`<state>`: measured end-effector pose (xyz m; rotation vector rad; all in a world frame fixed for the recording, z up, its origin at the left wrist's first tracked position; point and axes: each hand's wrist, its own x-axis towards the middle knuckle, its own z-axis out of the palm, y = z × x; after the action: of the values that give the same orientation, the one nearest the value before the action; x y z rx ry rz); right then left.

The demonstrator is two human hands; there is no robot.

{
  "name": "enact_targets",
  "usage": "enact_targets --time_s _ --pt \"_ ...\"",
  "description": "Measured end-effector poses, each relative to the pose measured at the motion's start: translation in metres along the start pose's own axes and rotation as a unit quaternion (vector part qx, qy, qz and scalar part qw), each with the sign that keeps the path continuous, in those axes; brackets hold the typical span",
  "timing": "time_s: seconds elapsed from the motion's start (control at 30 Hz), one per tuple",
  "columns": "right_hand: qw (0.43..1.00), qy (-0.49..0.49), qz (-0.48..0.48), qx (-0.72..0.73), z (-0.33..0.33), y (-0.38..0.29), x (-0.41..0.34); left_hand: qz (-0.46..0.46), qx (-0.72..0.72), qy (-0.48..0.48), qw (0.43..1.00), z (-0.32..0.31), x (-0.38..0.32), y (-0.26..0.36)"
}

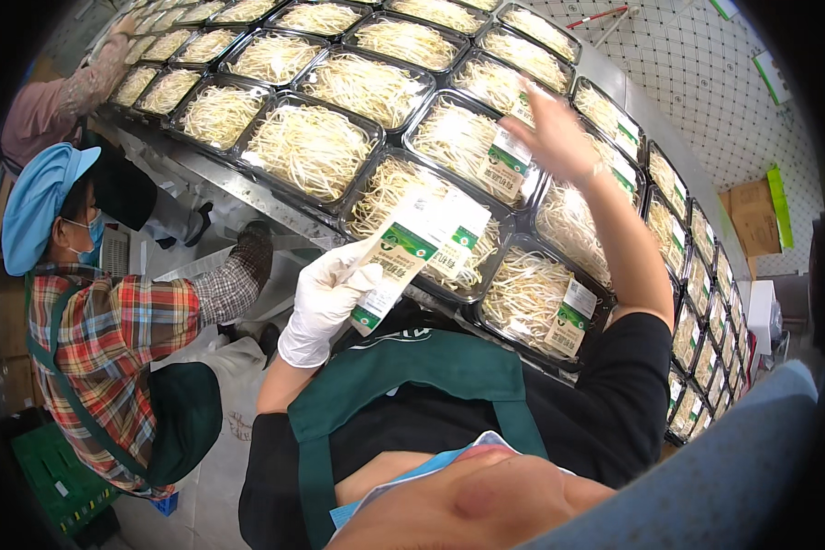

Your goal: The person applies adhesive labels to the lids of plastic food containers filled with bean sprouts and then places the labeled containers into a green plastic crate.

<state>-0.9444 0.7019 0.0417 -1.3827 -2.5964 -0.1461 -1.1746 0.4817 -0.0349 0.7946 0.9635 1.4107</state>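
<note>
My left hand (333, 295), in a white glove, grips a sheaf of printed labels (399, 254) with green bands and writing. The labels overhang a black plastic tray of bean sprouts (385, 182) in front of me. My right hand (553, 130) is bare and blurred by motion, fingers apart, above the trays farther off. A label (522, 106) lies at its fingertips on a sprout tray (488, 82). Closer to me, one labelled tray (522, 292) sits by the table edge, and another label (505, 161) is on the tray beyond it.
Rows of sprout trays cover the metal table (247, 196); those at left bear no labels, many at right do. A co-worker in a blue cap (45, 199) is at my left, and another person's arm (93, 86) reaches over the far trays. A green crate (62, 474) stands on the floor.
</note>
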Motion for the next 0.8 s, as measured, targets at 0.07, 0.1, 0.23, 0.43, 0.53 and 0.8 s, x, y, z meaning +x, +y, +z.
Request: enact_targets --time_s 0.07,0.1,0.23,0.43,0.53,0.8 --pt "0.935 -0.159 -0.115 0.295 -0.03 -0.06 -0.032 0.058 -0.028 -0.027 0.998 0.008 0.0 0.002" --pt "0.881 -0.205 -0.2 0.376 -0.042 -0.086 -0.05 0.108 0.001 -0.043 0.993 0.001 0.001 -0.01" --pt "0.894 -0.073 -0.34 0.283 -0.031 -0.123 -0.07 0.237 0.196 -0.076 0.949 -0.001 0.008 0.018" --pt "0.903 0.025 -0.286 0.319 -0.022 -0.179 -0.039 0.022 0.005 0.08 0.997 -0.035 -0.033 0.021" --pt "0.956 -0.05 -0.091 0.276 -0.029 -0.191 0.024 0.033 0.061 0.196 0.978 -0.064 -0.059 0.042" --pt "0.97 0.158 -0.17 -0.067 0.044 -0.202 0.055 0.056 -0.054 0.243 0.967 -0.145 -0.097 0.007"
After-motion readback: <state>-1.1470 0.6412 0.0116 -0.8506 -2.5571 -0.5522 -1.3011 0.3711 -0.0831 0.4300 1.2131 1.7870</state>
